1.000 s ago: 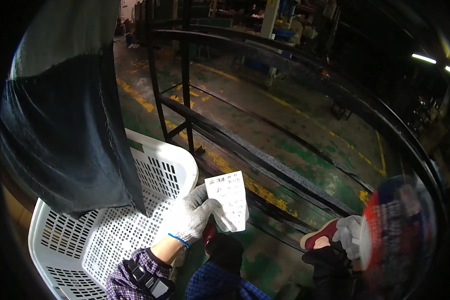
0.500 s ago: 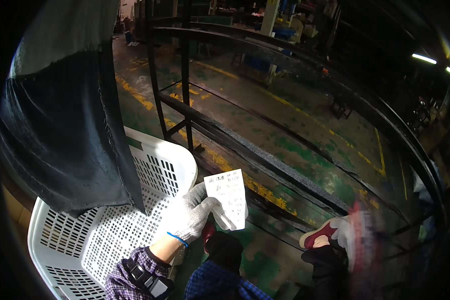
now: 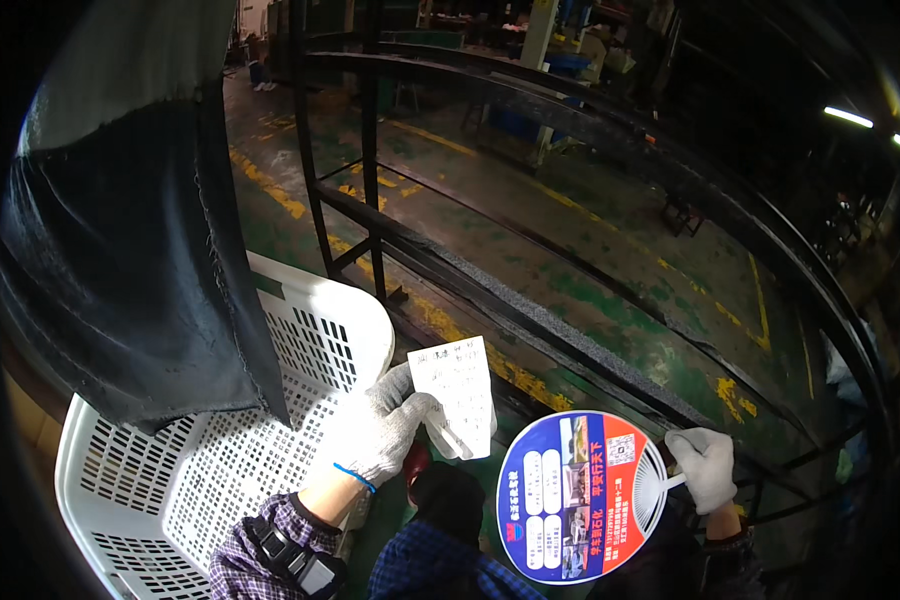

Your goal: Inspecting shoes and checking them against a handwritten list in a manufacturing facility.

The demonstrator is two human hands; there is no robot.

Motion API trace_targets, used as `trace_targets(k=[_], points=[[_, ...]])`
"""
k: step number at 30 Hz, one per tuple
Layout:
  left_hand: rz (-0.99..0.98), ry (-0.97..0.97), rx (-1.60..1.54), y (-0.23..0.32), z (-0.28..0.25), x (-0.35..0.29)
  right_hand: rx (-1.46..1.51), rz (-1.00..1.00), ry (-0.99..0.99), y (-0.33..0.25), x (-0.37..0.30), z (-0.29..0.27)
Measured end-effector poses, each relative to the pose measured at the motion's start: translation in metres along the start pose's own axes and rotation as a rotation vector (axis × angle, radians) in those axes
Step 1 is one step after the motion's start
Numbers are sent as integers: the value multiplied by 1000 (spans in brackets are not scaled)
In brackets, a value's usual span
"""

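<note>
In a grey-white knitted glove, my left hand [image 3: 385,425] pinches a small white paper slip [image 3: 458,390] with handwriting on it. The thumb lies over the slip's near left edge. My right hand [image 3: 705,468], gloved too, grips the short white handle of a round hand fan [image 3: 580,500] at the lower right. Its printed face, blue on the left and red on the right, is turned up toward me, with white ribs by the handle. The fan hides part of my legs and the floor.
A white perforated plastic basket [image 3: 370,310] stands at my left. Dark cloth [image 3: 130,270] hangs over it. Across the front runs a black metal rack [image 3: 510,300] with long rails. Beyond it lies a green floor [image 3: 590,260] with worn yellow lines.
The fan, a blur at my right before, is now sharp and has swung left in front of my legs, covering my right shoe. My left hand and the slip barely moved.
</note>
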State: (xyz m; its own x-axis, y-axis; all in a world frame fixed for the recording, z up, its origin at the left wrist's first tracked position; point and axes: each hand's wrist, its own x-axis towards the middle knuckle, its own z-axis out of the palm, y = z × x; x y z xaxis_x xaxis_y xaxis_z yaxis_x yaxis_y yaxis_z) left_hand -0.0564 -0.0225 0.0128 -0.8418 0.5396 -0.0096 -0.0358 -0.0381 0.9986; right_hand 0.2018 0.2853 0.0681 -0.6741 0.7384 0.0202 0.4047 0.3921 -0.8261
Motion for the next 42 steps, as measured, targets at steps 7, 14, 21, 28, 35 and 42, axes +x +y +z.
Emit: trace_targets(k=[7,14,21,28,35,42], points=[[0,-15,10,0,-1,1,363,462,-388,-46,8,-14],[-12,-13,21,3,0,1,226,-11,-103,-4,-5,-12],[43,-22,-7,4,0,-1,-70,-74,-63,1,2,-1],[8,-34,-48,4,1,1,223,311,-128,-9,2,-12],[28,-34,25,4,0,0,56,15,-9,-1,0,0],[7,-59,7,8,-1,0,2,-135,-154,3,2,-10]])
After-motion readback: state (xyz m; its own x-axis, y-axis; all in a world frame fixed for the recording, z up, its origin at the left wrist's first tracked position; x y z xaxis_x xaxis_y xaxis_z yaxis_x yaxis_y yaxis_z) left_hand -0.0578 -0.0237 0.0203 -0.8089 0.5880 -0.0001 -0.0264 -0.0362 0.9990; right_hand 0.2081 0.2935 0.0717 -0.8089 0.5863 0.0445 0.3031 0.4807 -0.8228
